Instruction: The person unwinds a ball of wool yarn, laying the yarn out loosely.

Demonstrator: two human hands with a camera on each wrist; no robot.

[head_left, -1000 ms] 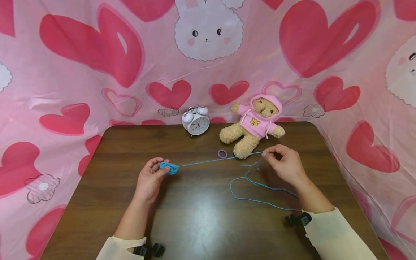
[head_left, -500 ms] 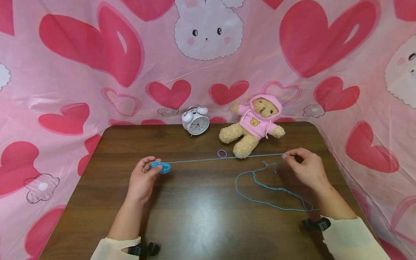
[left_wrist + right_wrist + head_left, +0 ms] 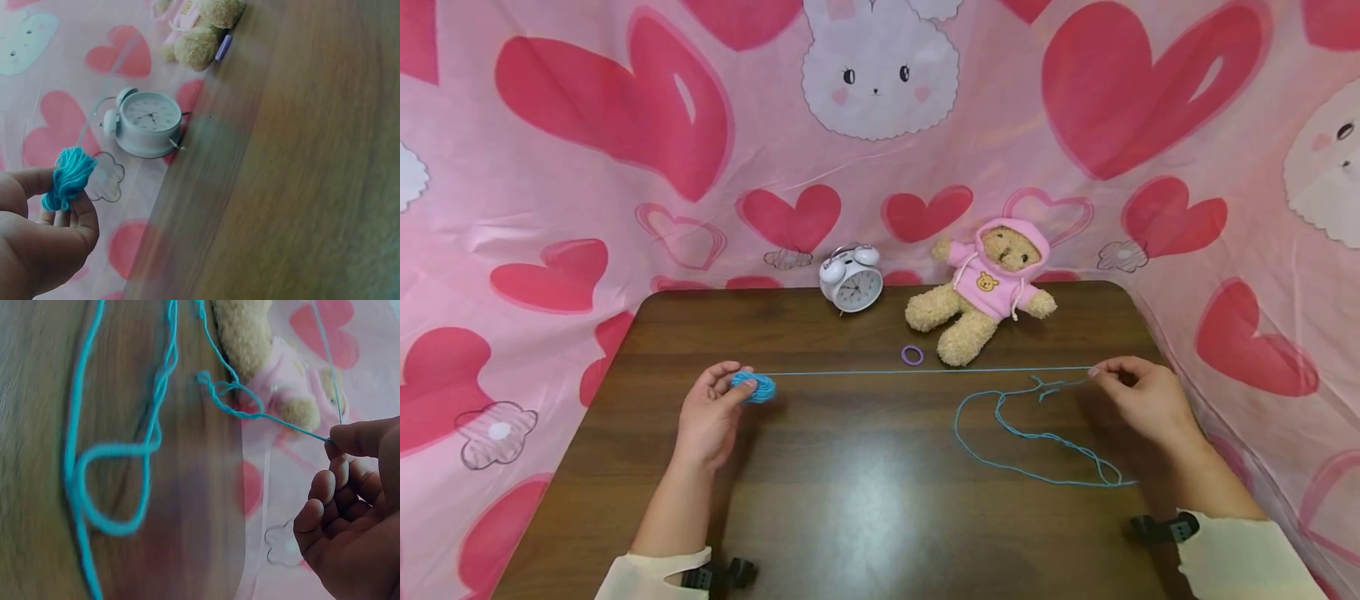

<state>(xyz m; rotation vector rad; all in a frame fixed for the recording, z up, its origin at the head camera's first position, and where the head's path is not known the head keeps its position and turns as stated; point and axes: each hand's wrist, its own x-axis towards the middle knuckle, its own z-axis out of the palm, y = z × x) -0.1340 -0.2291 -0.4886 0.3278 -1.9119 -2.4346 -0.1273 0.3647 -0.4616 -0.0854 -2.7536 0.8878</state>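
Observation:
My left hand (image 3: 706, 421) holds a small bundle of blue yarn (image 3: 755, 387) between thumb and fingers, above the left side of the table. From the bundle a single strand runs taut across to my right hand (image 3: 1150, 404), whose thumb and forefinger pinch it. The left wrist view shows the wound loops of the yarn bundle (image 3: 70, 178) close up. Below the pinch, a loose length of blue yarn (image 3: 1037, 435) lies in loops on the table, and in the right wrist view a slack yarn tail (image 3: 275, 419) hangs from the pinched fingertips.
A white alarm clock (image 3: 852, 282) stands at the table's back edge. To its right a teddy bear (image 3: 988, 283) in a pink hoodie leans against the heart-print cloth. A purple ring (image 3: 912, 356) lies in front of the bear on the wooden table (image 3: 850, 517).
My right hand has moved right and slightly down, my left hand a little left. The strand between them has grown longer. Loose yarn on the table has shifted right.

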